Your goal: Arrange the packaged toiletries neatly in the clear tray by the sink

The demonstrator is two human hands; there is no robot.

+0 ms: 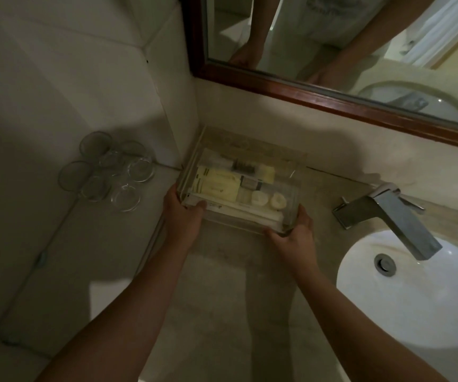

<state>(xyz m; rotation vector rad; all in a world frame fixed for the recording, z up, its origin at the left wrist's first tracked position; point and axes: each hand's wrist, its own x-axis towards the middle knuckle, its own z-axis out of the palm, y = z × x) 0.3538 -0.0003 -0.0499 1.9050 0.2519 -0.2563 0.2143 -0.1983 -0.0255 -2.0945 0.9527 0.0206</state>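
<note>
Tray: clear tray [291,216], long side facing the person, on the counter [230,299] in the corner where the back wall meets the left wall; left of the sink [415,304]. Cannot tell if it rests flat or is slightly raised.
Contents: packaged toiletries lying flat in rows.
- pale yellow packets [217,184] at centre-left, overlapping.
- long white box [239,212] along the near wall.
- two round white items [258,200] side by side at near right.
- small dark square packet [247,184] mid-tray.
- dark bristly item [243,168] toward the far wall; too dim to identify.
Left hand: left hand [179,213] grips the near left corner, thumb hooked over the rim, fingers round the outside.
Right hand: right hand [295,234] grips the near right corner, thumb along the near wall, fingers up the right wall.
Faucet: metal faucet [396,216] right of the tray, spout angled over the sink.
Glasses: cluster of clear glasses [106,172] on the ledge to the left, well apart from the tray.
Mirror: wood-framed mirror [305,88] above the back wall, reflecting both forearms.
Light: dim; print on the packets is unreadable.
</note>
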